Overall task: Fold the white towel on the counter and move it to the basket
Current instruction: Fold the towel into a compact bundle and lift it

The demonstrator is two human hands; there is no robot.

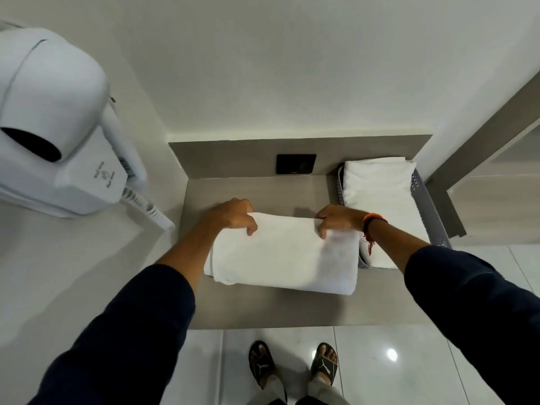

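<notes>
The white towel (282,252) lies folded in a thick rectangle on the grey counter (263,308), its right end just beside the basket (429,206). The left hand (233,214) and right hand (339,219) each pinch its far edge, fingers curled closed over the cloth. The grey perforated basket, at the counter's right end, holds folded white towels (380,188). A wall-mounted hair dryer (58,118) hangs at left.

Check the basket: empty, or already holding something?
Not empty. The grey basket right of the counter already holds folded white linen filling most of it.
</notes>
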